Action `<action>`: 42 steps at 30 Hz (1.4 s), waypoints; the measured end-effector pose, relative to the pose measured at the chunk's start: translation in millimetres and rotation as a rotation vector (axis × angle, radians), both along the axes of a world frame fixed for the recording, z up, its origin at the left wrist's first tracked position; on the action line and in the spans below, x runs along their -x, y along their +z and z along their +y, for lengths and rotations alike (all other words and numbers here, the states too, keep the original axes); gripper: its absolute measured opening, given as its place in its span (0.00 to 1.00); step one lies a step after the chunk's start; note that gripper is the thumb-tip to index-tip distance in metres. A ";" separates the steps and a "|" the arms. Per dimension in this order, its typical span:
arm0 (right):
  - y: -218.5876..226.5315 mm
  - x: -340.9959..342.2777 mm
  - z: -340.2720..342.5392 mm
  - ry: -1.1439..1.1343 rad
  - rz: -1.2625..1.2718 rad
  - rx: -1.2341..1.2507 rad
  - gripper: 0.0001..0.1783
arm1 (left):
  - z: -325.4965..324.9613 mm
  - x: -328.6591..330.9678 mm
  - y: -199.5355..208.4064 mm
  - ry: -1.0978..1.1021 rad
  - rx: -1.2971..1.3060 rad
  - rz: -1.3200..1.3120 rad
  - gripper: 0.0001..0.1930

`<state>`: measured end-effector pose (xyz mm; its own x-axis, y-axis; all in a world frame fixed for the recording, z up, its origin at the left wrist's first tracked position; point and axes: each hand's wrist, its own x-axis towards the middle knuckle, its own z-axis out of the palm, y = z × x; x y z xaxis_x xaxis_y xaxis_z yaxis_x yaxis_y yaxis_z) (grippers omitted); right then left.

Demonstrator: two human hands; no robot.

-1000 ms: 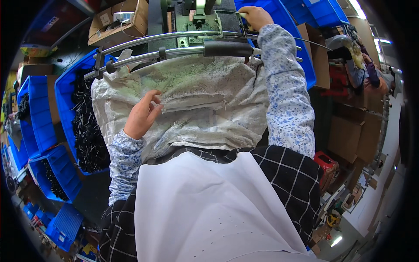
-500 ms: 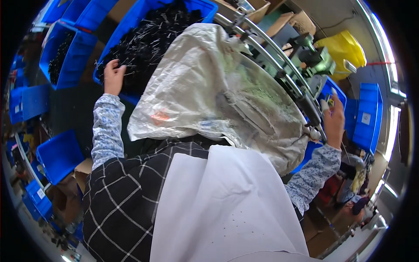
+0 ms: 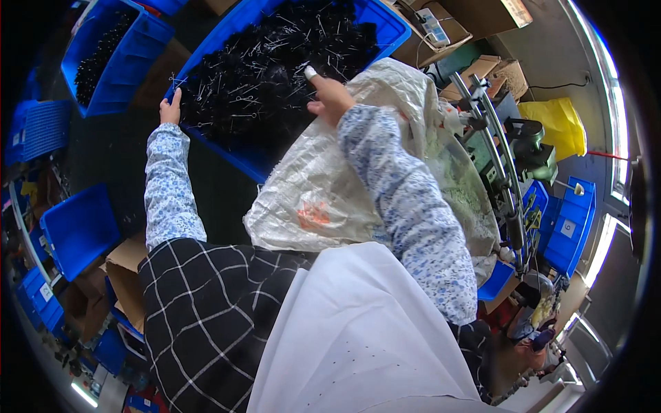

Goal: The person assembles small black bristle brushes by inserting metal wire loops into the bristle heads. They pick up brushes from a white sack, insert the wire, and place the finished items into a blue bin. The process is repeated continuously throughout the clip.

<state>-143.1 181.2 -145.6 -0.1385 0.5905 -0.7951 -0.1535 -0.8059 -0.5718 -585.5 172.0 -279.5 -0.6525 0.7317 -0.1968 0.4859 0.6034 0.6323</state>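
Observation:
A large blue bin [image 3: 397, 27] holds a heap of small black bristly pieces with thin looped wire stems [image 3: 241, 100]. My left hand [image 3: 170, 112] is at the bin's near-left corner, thumb and finger closed on the rim; its other fingers are hidden. A wire loop pokes out by the fingertips. Over the heap's right side reaches my right hand [image 3: 332, 98], open, fingers apart, with a white covering on one fingertip. Nothing shows in it. Under my right forearm lies a wrinkled whitish woven sack [image 3: 303, 186], partly covering the bin's near-right edge.
To the right stands a bench machine with metal rails [image 3: 506, 162]. Beyond it is a yellow bag [image 3: 556, 127]. Blue crates [image 3: 571, 220] flank it on the right. Another blue bin [image 3: 138, 65] with dark pieces stands at the far left. Cardboard boxes [image 3: 127, 272] are at left.
My right hand has swung from the machine at the right to above the heap in the bin. My left hand has shifted from over the heap to the bin's corner. The view has turned.

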 end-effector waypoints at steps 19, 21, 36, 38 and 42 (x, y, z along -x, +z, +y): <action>-72.3 29.9 -11.0 0.008 0.331 0.257 0.53 | 34.4 -37.4 36.4 -0.153 0.275 -0.211 0.47; -72.6 36.9 -10.2 0.004 0.299 0.252 0.53 | 21.9 -29.5 13.7 0.025 0.203 -0.442 0.46; -80.1 64.8 -17.5 -0.048 0.038 -0.028 0.54 | -2.8 -110.9 74.9 0.003 0.130 -0.841 0.41; -99.3 69.6 -20.3 -0.085 -0.038 -0.127 0.53 | -13.9 -61.6 34.0 0.021 0.049 -1.060 0.39; -75.4 60.1 -5.8 -0.215 0.020 0.071 0.52 | -0.2 -81.4 50.9 0.205 0.098 -0.960 0.37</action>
<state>-203.2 175.4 -221.1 -0.0314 0.5511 -0.8338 -0.3366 -0.7913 -0.5104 -504.2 171.8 -228.5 -0.2960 0.5745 -0.7631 -0.3271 0.6896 0.6460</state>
